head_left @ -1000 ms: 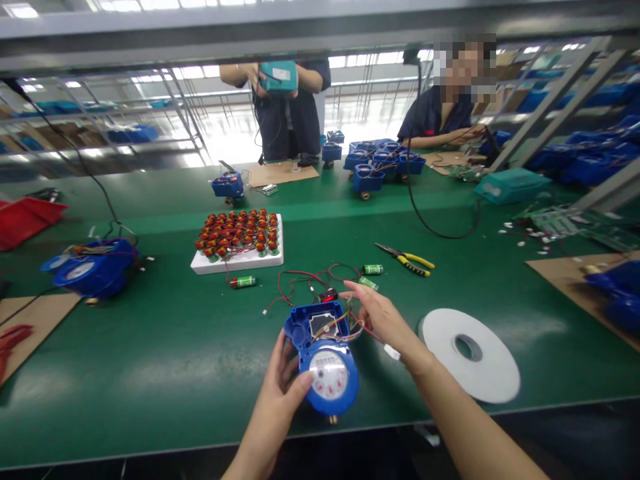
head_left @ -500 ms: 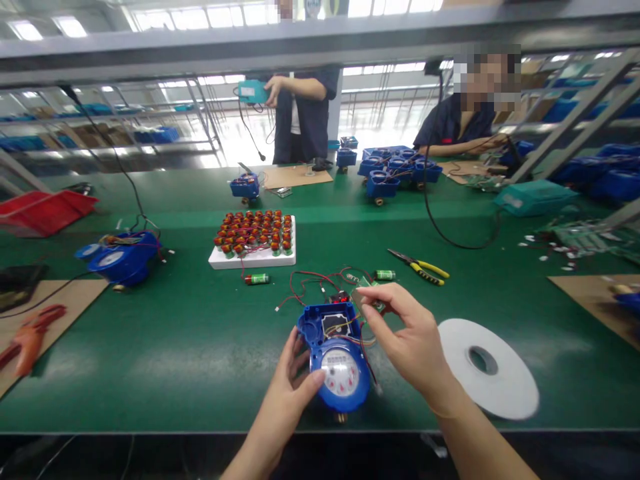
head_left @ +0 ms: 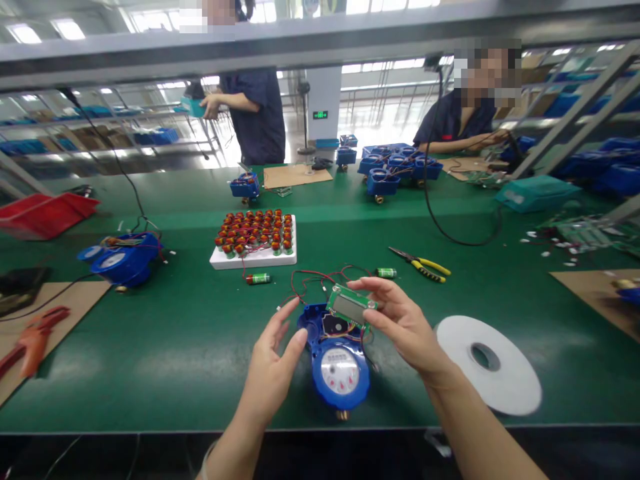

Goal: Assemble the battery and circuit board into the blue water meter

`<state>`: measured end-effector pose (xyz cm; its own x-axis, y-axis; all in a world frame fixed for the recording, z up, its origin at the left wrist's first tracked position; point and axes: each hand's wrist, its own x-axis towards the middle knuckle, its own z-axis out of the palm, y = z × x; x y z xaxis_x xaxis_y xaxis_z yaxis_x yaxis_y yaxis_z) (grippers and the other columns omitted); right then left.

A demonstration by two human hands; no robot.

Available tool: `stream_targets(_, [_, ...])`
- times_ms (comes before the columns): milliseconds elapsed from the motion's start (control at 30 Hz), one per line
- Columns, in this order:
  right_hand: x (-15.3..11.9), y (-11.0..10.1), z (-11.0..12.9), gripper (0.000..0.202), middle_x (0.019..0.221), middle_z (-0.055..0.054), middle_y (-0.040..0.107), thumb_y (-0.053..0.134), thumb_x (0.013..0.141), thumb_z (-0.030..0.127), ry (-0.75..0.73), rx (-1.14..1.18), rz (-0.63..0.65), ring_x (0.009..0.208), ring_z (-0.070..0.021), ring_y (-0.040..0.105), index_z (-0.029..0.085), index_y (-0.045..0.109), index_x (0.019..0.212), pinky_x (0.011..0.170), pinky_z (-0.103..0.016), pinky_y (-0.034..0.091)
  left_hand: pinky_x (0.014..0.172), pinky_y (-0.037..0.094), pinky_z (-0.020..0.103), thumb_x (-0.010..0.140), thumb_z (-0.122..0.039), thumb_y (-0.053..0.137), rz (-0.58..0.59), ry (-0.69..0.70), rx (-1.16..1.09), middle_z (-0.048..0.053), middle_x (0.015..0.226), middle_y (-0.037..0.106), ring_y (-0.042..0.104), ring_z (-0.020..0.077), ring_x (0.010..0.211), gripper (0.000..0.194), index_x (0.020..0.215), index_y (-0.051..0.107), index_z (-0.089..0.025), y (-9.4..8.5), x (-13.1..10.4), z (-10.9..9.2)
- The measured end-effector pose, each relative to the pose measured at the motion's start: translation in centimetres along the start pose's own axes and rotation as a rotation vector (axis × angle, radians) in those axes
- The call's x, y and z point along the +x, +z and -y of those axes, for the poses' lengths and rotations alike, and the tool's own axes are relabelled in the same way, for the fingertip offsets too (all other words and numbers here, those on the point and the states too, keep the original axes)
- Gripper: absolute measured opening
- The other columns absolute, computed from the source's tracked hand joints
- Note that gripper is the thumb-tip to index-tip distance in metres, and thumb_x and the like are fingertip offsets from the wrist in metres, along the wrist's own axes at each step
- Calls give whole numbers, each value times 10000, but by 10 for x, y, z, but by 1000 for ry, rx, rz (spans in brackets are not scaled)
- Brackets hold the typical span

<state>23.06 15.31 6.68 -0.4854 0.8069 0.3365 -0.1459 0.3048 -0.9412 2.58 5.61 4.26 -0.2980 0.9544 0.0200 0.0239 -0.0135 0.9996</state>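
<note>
Right hand (head_left: 407, 327) pinches the board (head_left: 350, 308) above the lidless meter (head_left: 341, 377) on the counter (head_left: 175, 360); left hand (head_left: 273, 357) beside it, fingers spread, empty. Board's unseated; whether wires (head_left: 349, 333) join it, hard to tell.

Bare forearms (head_left: 475, 420) — pale band (head_left: 207, 460) on the left

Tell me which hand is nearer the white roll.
Right: the right hand is just left of the white roll; the left hand is farther off, left of the blue meter.
</note>
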Motion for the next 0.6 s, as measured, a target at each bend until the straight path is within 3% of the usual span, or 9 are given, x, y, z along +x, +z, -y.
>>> stream_targets(100, [3, 0, -3, 329, 1247, -37, 593, 646, 939, 280, 45, 157, 76, 1171, -212, 535, 305, 556, 1255, 919, -322, 504, 1186, 243, 422, 877, -360, 636, 96, 61, 19, 63, 1419, 533, 413, 243, 1365, 551, 1389, 465, -254, 6, 11, -15])
stream_targets(233, [3, 4, -3, 335, 1255, -40, 587, 654, 935, 262, 83, 244, 125, 1167, -203, 540, 294, 568, 1257, 929, -311, 500, 1152, 312, 432, 789, -251, 715, 205, 3, -40, 99, 1333, 606, 496, 260, 1296, 755, 1457, 369, -186, 18, 18, -23])
stream_targets(433, [-2, 10, 5, 341, 1150, -22, 638, 722, 884, 268, 145, 180, -28, 988, -162, 615, 286, 599, 1201, 842, -248, 516, 1018, 460, 291, 759, -216, 745, 119, -6, -95, 27, 1109, 724, 648, 169, 1058, 673, 1381, 490, -194, 27, 14, -23])
stream_targets(600, [-9, 13, 9, 293, 915, -11, 675, 749, 846, 359, 215, -6, -183, 847, -166, 614, 228, 663, 1092, 761, -242, 492, 874, 500, 178, 805, -238, 730, 38, 146, 69, -69, 956, 740, 668, 91, 887, 501, 1281, 590, -305, 24, 11, -21])
